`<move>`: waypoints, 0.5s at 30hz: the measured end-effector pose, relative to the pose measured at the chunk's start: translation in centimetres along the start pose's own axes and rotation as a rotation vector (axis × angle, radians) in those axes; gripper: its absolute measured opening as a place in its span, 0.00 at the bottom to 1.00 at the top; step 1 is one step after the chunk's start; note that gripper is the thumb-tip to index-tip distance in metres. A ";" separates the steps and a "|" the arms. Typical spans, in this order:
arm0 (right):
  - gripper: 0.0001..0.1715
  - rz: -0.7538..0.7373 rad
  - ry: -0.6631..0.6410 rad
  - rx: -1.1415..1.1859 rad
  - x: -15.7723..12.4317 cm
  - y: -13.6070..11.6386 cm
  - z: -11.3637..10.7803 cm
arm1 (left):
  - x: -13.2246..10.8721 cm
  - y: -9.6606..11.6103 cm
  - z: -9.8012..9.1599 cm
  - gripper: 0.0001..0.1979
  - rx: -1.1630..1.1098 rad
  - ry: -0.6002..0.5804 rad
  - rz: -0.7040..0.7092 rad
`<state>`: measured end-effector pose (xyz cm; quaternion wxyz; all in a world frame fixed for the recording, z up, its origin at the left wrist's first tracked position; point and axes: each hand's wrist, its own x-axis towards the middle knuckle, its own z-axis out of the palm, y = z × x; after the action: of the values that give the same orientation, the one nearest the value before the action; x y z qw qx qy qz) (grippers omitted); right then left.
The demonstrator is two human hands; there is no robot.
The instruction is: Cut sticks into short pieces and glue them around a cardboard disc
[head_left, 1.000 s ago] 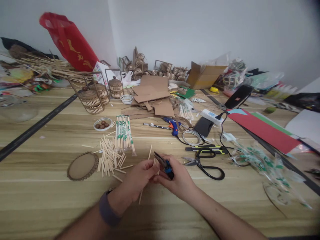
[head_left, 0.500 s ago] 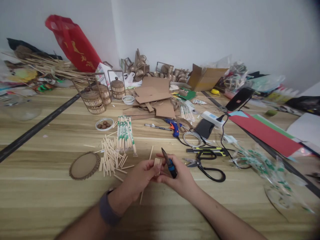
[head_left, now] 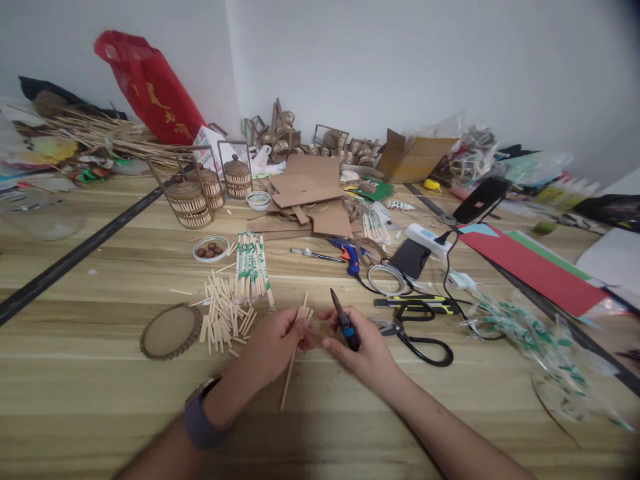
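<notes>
My left hand is closed around several short pale wooden sticks, whose ends show above the fingers. Beneath it a longer wooden stick lies on the table. My right hand grips a tool with a blue-and-black handle and a dark pointed tip, which points up and away; its exact kind is unclear. The thumb and fingers of that hand are apart from the left hand. A heap of cut sticks lies left of my hands, beside a round cardboard disc with a scalloped edge.
Wrapped chopsticks and a dish of brown balls lie beyond the heap. On the right are black-handled scissors, a utility knife and a blue glue gun. Cardboard pieces and small lidded baskets stand farther back.
My hands have moved apart: the left went slightly left with the short sticks, and the right drew away from them, still gripping the tool.
</notes>
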<state>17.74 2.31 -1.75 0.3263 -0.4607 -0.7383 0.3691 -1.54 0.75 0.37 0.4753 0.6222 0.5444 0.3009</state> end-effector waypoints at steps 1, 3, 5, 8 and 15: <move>0.15 0.000 -0.010 -0.002 0.0 -0.1 0.0 | 0.0 0.2 -0.4 0.18 0.091 0.041 0.001; 0.14 -0.004 -0.022 -0.017 -0.1 -0.1 0.0 | -0.1 0.4 -1.1 0.17 0.278 0.135 -0.017; 0.13 -0.021 -0.023 -0.055 -0.1 -0.1 0.0 | -0.1 0.4 -1.7 0.16 0.452 0.222 -0.066; 0.10 -0.098 -0.013 -0.146 -0.1 0.2 0.0 | 0.0 0.0 -2.2 0.17 0.665 0.328 -0.119; 0.15 -0.561 -0.262 -0.473 -0.2 0.4 1.6 | 0.6 -1.8 -2.2 0.21 0.786 0.594 0.188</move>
<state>16.68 1.84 -2.89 0.2021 -0.2523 -0.9358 0.1407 -4.12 1.80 -0.53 0.0001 0.6882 0.6698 0.2788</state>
